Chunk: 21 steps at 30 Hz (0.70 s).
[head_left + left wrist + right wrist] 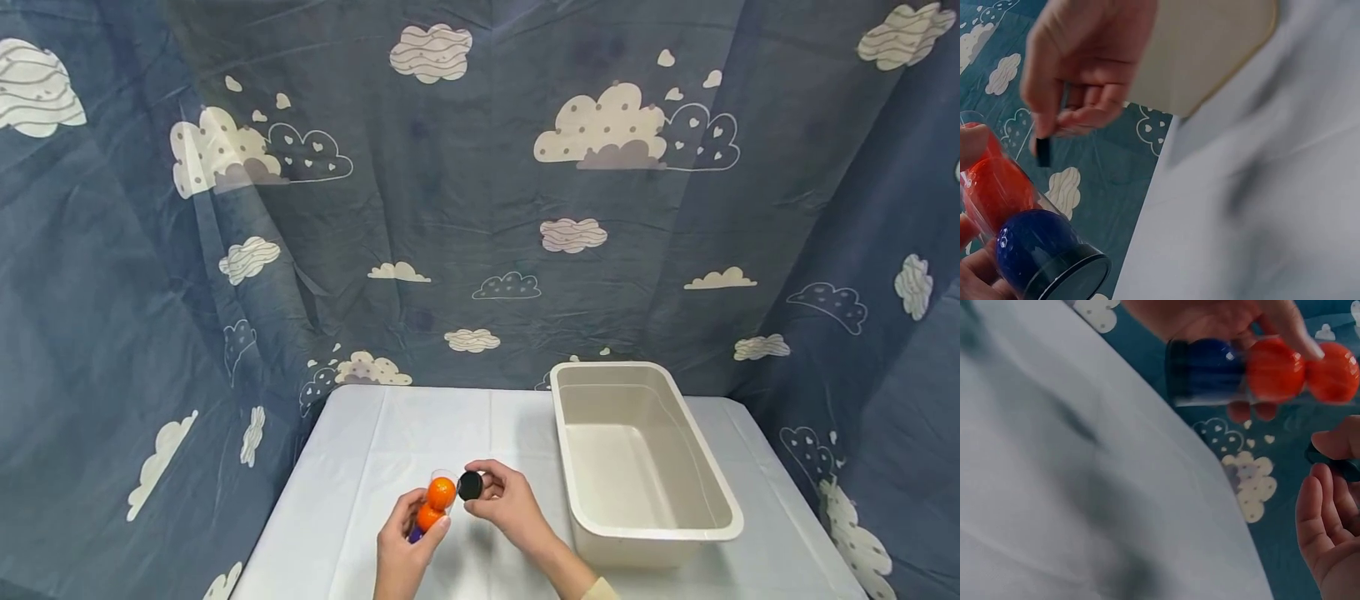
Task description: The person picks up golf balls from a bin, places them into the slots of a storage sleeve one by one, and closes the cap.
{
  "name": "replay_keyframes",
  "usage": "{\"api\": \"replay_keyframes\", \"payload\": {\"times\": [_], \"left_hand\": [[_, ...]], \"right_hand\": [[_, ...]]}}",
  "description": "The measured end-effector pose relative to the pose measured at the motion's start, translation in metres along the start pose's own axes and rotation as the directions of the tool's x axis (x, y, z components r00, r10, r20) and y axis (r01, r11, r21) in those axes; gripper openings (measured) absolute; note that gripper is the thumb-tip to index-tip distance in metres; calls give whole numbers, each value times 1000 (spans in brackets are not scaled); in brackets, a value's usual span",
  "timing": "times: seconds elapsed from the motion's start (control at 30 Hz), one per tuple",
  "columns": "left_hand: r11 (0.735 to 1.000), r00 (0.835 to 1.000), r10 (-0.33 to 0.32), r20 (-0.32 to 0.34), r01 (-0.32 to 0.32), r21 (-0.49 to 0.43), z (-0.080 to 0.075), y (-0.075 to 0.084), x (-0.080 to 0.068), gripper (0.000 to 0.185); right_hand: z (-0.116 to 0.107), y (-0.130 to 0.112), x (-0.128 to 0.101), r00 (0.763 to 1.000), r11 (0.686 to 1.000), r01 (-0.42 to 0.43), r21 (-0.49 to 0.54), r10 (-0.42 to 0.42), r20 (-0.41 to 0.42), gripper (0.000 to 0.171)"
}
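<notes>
My left hand [405, 542] grips a clear tube [1038, 231] that is tilted above the table. Inside it are two orange balls [442, 492] and a dark blue ball [1032, 244], which sits at the black-capped end [1177, 372]. The tube's other end, by the upper orange ball, appears uncovered. Just to the right of that end, my right hand [517, 508] pinches a round black cap [470, 485] between thumb and fingers. A small gap separates cap and tube.
A deep cream plastic bin [573, 500] stands on the right part of the table, close to my right forearm. White cloth covers the table [352, 492]. Dark blue curtains [450, 192] with cloud prints hang behind and on both sides.
</notes>
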<state>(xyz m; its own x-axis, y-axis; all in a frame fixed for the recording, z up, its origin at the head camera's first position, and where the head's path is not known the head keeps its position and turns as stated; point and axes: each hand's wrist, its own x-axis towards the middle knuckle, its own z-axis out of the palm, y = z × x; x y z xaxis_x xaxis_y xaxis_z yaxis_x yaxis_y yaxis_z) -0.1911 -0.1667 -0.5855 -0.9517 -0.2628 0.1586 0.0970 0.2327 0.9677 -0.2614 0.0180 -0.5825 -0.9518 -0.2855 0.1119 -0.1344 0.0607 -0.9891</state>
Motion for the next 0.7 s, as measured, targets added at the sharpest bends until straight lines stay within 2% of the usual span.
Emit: {"api": "replay_keyframes", "payload": {"times": [0.3, 0.47, 0.7], "left_hand": [[1000, 999, 9, 44, -9, -5, 4, 1, -6, 44], [1000, 999, 11, 50, -12, 23, 5, 1, -7, 44], [997, 997, 69, 46, -70, 13, 7, -4, -9, 44]], "right_hand": [[-5, -18, -9, 993, 988, -8, 155, -10, 117, 47], [-10, -23, -13, 995, 983, 0, 181, -19, 101, 46], [-15, -31, -15, 998, 989, 37, 143, -43, 37, 44]]}}
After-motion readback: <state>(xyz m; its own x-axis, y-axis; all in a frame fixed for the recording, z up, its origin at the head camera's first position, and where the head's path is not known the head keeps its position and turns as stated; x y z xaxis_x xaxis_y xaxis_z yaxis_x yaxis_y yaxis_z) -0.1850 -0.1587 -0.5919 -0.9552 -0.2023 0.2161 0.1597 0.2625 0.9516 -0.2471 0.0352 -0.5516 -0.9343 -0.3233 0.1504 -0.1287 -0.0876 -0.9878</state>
